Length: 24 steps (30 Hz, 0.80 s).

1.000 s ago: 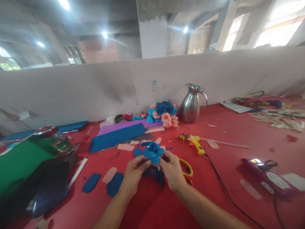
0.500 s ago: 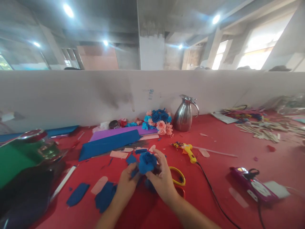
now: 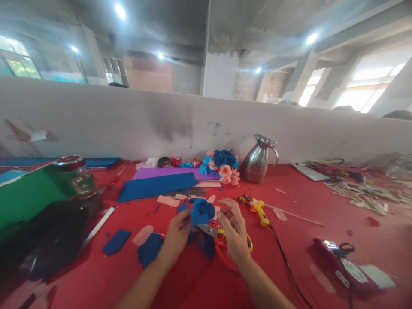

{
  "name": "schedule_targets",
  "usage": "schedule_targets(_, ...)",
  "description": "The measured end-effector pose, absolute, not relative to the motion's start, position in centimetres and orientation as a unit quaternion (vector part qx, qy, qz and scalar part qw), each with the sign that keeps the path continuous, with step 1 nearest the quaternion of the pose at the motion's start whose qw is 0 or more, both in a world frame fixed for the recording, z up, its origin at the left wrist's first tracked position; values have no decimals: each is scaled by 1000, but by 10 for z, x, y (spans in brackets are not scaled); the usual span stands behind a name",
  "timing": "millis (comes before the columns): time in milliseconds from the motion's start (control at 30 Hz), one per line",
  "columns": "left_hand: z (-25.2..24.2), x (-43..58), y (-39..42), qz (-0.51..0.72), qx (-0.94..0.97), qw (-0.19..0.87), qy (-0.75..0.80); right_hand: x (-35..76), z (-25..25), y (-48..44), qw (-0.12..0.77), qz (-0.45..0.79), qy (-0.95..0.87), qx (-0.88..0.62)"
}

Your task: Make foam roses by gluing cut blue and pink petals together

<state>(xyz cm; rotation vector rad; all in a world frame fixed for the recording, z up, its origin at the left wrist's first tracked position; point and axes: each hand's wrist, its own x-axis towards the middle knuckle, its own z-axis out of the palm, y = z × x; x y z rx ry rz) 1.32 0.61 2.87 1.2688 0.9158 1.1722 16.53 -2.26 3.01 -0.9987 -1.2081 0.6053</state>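
Observation:
A blue paper flower (image 3: 202,211) is held above the table by the fingertips of my left hand (image 3: 177,231), which pinches it from the left side. My right hand (image 3: 234,225) is just to the right of the flower, fingers curved and apart, with nothing visible in them. Scissors (image 3: 209,230) with yellow and red handles lie below the flower, partly hidden by my right hand. Cut blue paper pieces (image 3: 150,249) and pink petals (image 3: 143,235) are scattered left of my left hand.
Behind the hands are a blue sheet (image 3: 157,186), a bunch of paper flowers (image 3: 225,165) and a metal jug (image 3: 257,161). To the right lie a yellow glue gun (image 3: 257,209) with its cord and a purple power strip (image 3: 344,264). A jar (image 3: 82,178) is at left.
My right hand has drawn away from the flower to the right, and its fingers have come apart. The flower stays in my left hand. The whole view has shifted and tilted slightly.

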Motion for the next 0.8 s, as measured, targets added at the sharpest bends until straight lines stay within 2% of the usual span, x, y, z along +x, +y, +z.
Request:
schedule_targets(100,19,11,11,508,558,522,397,168,32,-21,671,244,-529,-459)
schedule_targets(400,11,4,16,487,679,305,457,173,33,-23,637,177,-576,-480)
schedule_targets(633,13,4,14,452,736,213,456,173,32,-24,603,124,-629,-476)
schedule_targets(800,15,4,14,462,751,152,448,173,31,-22,608,123,-617,-484)
